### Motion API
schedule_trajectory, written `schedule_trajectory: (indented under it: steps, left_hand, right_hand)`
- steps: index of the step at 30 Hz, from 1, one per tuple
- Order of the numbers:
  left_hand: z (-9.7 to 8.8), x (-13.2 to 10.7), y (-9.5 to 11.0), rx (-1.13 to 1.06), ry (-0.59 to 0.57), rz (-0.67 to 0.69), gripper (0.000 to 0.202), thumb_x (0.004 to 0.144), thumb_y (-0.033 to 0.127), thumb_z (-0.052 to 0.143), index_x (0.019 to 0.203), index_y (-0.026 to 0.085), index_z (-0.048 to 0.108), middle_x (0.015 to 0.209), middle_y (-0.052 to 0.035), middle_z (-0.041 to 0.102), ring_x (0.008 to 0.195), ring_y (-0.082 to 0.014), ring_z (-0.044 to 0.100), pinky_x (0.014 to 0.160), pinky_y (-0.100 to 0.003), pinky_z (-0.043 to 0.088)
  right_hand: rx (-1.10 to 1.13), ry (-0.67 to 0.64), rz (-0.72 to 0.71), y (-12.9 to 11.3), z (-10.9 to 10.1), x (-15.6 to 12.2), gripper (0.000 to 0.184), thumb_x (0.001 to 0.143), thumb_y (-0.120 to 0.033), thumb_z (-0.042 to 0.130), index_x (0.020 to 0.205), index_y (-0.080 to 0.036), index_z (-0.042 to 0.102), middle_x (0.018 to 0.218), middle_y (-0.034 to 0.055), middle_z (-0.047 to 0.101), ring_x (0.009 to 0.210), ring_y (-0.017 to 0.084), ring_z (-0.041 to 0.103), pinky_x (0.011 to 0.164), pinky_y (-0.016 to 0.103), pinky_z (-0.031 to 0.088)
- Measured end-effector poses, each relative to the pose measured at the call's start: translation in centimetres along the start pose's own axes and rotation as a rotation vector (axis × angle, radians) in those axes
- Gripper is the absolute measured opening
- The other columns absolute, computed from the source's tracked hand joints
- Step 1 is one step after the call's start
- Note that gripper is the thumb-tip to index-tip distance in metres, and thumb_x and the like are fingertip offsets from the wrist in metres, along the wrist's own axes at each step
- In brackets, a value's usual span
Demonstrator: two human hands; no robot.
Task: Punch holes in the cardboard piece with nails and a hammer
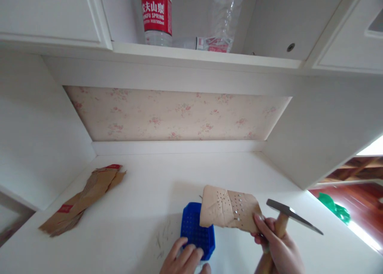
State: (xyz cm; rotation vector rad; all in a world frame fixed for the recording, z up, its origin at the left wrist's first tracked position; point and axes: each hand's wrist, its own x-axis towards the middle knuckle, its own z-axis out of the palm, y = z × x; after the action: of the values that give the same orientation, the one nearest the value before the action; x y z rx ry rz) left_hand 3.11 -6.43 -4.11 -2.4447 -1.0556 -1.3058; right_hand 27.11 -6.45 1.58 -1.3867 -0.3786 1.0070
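Observation:
My right hand (283, 246) grips the wooden handle of a hammer (280, 226), its metal head pointing up and to the right. Between the thumb and fingers of that same hand is the edge of a piece of cardboard (220, 210), pierced with rows of small holes and with several shiny nail heads in it. The cardboard is held over the right part of a blue plastic basket (184, 222) with a grid of holes. At the basket's near rim, my left hand (182, 260) has its fingers curled over the edge, fingertips inside.
Thin dark nails (163, 234) lie scattered left of the basket. Torn brown cardboard (89, 194) rests at the left of the white desktop (134, 214). Above, a shelf (185, 54) holds plastic bottles (157, 14). White side panels (299, 134) bound the desk.

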Motion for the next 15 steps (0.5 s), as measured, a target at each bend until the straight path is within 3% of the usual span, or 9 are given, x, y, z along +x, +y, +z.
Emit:
schedule_trajectory:
  steps: [2, 4, 6, 8, 10, 13, 15]
  left_hand:
    - [0.3, -0.2, 0.2, 0.058, -0.001, 0.005, 0.028, 0.095, 0.020, 0.039, 0.073, 0.023, 0.055, 0.055, 0.0052, 0.057, 0.049, -0.0128, 0.056, 0.073, -0.030, 0.051]
    - [-0.1, 0.0, 0.2, 0.125, -0.017, 0.097, 0.027, 0.091, 0.013, 0.041, 0.070, 0.024, 0.053, 0.053, 0.0058, 0.053, 0.047, -0.0134, 0.050, 0.070, -0.031, 0.047]
    - [-0.9, 0.5, -0.2, 0.166, -0.002, 0.208, 0.028, 0.086, 0.004, 0.042, 0.075, 0.025, 0.056, 0.055, 0.0055, 0.052, 0.049, -0.0139, 0.047, 0.070, -0.032, 0.042]
    - [-1.6, 1.0, -1.0, 0.122, 0.040, 0.161, 0.030, 0.089, 0.004, 0.041, 0.082, 0.026, 0.059, 0.060, 0.0041, 0.053, 0.052, -0.0141, 0.047, 0.069, -0.032, 0.039]
    - [-2.2, 1.7, -2.0, -0.046, 0.061, -0.116, 0.026, 0.096, 0.014, 0.037, 0.089, 0.026, 0.059, 0.069, 0.0016, 0.058, 0.059, -0.0150, 0.051, 0.069, -0.031, 0.039]
    - [-2.8, 3.0, -3.6, -0.392, 0.052, -0.836, 0.021, 0.099, 0.039, 0.041, 0.093, 0.025, 0.056, 0.077, 0.0002, 0.059, 0.070, -0.0172, 0.056, 0.066, -0.027, 0.043]
    - [-2.9, 3.7, -4.3, -0.660, 0.062, -1.204, 0.031, 0.096, 0.053, 0.044, 0.088, 0.024, 0.052, 0.073, 0.0033, 0.053, 0.067, -0.0153, 0.053, 0.062, -0.025, 0.042]
  right_hand:
    - [0.014, 0.009, 0.005, 0.2, -0.2, 0.0, 0.042, 0.065, -0.042, 0.084, 0.067, -0.023, 0.047, 0.058, -0.0085, 0.053, 0.053, 0.007, 0.051, 0.046, 0.014, 0.043]
    - [0.027, 0.017, 0.009, 0.3, -0.4, -0.1, 0.041, 0.065, -0.041, 0.084, 0.067, -0.023, 0.048, 0.058, -0.0079, 0.053, 0.052, 0.007, 0.050, 0.045, 0.013, 0.042]
    - [0.045, 0.024, 0.011, 0.4, -0.5, -0.2, 0.040, 0.065, -0.040, 0.084, 0.068, -0.022, 0.049, 0.058, -0.0077, 0.054, 0.052, 0.007, 0.049, 0.045, 0.013, 0.041]
    - [0.063, 0.029, 0.015, 0.2, -0.5, -0.4, 0.038, 0.065, -0.040, 0.084, 0.068, -0.022, 0.050, 0.057, -0.0075, 0.055, 0.052, 0.007, 0.048, 0.045, 0.012, 0.041]
    - [0.083, 0.033, 0.014, 0.0, -0.5, -0.7, 0.036, 0.066, -0.038, 0.084, 0.068, -0.022, 0.052, 0.057, -0.0074, 0.056, 0.052, 0.006, 0.048, 0.045, 0.011, 0.041]
    - [0.132, 0.025, 0.022, -0.4, -0.4, -1.2, 0.034, 0.065, -0.036, 0.085, 0.069, -0.022, 0.055, 0.057, -0.0075, 0.057, 0.050, 0.006, 0.049, 0.044, 0.011, 0.042]
    - [0.170, 0.027, 0.053, -0.5, -0.4, -1.4, 0.035, 0.062, -0.034, 0.087, 0.071, -0.023, 0.056, 0.056, -0.0083, 0.057, 0.048, 0.005, 0.050, 0.042, 0.010, 0.043]
